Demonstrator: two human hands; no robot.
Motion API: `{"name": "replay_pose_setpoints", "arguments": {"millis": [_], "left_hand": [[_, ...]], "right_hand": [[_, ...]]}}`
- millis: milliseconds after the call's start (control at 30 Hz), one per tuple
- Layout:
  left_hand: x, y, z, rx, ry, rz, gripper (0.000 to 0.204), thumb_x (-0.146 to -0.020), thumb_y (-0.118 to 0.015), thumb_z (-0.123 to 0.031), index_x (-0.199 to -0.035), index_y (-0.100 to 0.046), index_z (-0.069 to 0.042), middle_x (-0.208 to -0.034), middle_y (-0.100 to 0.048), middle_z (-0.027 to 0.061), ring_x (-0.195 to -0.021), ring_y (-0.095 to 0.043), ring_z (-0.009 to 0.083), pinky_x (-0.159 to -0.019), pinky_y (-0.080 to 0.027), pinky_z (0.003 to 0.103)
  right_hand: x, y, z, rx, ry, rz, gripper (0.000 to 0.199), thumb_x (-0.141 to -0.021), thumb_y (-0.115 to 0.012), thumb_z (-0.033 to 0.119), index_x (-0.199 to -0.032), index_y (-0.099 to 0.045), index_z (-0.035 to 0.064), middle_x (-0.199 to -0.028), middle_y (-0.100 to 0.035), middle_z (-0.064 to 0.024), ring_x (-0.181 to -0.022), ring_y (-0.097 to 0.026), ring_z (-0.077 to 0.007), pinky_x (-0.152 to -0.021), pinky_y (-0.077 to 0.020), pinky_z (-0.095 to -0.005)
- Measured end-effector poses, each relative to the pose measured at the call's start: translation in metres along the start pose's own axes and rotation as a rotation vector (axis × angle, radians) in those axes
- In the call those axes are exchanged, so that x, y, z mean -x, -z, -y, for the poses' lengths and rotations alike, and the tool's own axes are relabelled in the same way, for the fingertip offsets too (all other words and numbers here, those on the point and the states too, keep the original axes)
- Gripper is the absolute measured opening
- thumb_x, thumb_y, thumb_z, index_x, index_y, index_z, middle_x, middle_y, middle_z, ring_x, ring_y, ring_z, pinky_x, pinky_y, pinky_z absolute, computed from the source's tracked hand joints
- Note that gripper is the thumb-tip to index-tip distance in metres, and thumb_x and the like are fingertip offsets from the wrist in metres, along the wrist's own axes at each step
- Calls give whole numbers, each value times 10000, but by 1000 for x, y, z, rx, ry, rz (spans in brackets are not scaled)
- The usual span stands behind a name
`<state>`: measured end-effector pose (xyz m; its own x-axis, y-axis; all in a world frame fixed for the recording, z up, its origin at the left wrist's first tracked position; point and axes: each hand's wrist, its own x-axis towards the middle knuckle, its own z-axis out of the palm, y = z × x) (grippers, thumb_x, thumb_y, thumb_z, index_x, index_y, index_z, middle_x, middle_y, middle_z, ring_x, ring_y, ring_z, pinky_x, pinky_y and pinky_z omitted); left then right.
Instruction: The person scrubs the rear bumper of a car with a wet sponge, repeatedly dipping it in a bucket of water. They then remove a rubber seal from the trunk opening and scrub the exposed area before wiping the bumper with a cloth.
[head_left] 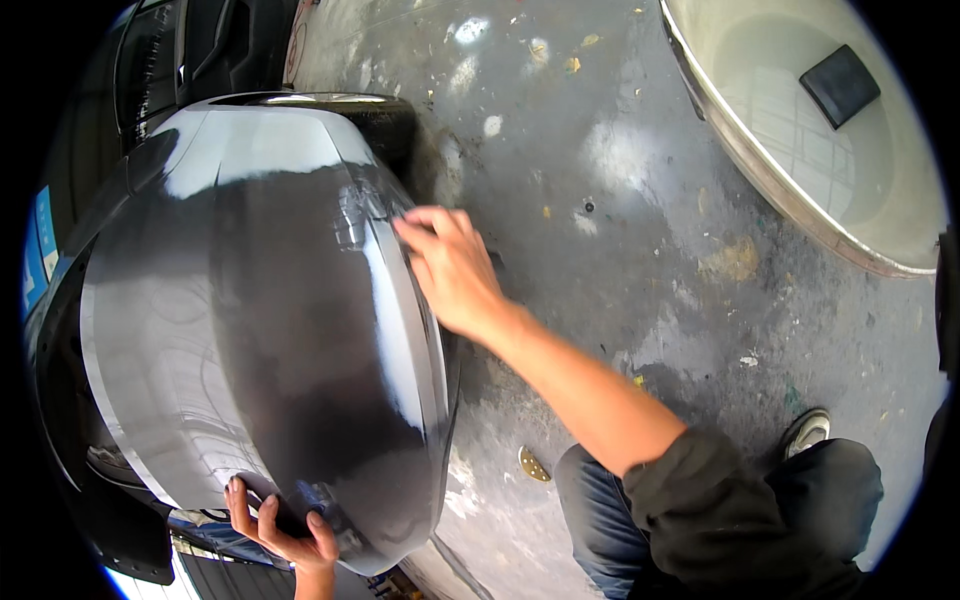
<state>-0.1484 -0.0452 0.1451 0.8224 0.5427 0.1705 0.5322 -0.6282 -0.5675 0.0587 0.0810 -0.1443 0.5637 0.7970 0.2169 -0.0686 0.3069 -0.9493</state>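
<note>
A dark grey car body panel (290, 290) with white-grey patches curves across the left half. At its right edge, beside a pale strip (392, 325), my right hand (450, 265) presses with bent fingers drawn together. Whatever those fingertips may hold is hidden against the edge. A wet-looking smear (350, 218) lies just left of them. Near the panel's lower end, my left hand (275, 525) rests on the surface, its fingers apart and the thumb toward the right. I see nothing held in it.
A pale round basin (780, 200) of liquid stands at the upper right, with a black rectangular piece (840, 87) in it. A tyre (385, 130) shows beyond the panel. Paint-stained grey floor (590, 250) lies between. A spotted brown object (533, 463) is near my knee.
</note>
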Motion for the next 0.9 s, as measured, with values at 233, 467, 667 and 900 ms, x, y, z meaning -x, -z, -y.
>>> {"name": "replay_pose_setpoints", "arguments": {"millis": [233,467,667,900], "left_hand": [[2,2,1,-25,15,22,472,-885,-548,-316,-1257,-466,-39,-1414,-371,299,-1314,-384,454,-1085,-261,645],[-4,1,0,-14,-2,38,471,-935,-533,-313,-1312,-440,-46,-1465,-326,282,-1357,-346,449,-1104,-268,573],[2,2,0,3,15,47,481,-935,-526,-303,-1324,-431,-35,-1475,-314,283,-1363,-335,452,-1106,-262,575],[3,1,0,1,46,29,472,-946,-520,-327,-1302,-438,-28,-1474,-313,282,-1355,-351,454,-1095,-273,578]], "right_hand": [[35,1,5,-50,-65,79,593,-806,-509,-123,-1356,-574,90,-1348,-492,-122,-1190,-495,-312,-1004,-435,-408],[-8,-2,-13,-19,-76,79,583,-826,-474,-110,-1357,-573,109,-1320,-531,-151,-1169,-507,-344,-999,-419,-421],[40,11,5,-54,-40,72,609,-765,-544,-121,-1330,-595,99,-1326,-496,-136,-1175,-473,-326,-960,-410,-430],[19,7,2,-24,-50,101,621,-782,-513,-143,-1362,-559,74,-1346,-469,-150,-1235,-457,-326,-1040,-393,-427]]}}
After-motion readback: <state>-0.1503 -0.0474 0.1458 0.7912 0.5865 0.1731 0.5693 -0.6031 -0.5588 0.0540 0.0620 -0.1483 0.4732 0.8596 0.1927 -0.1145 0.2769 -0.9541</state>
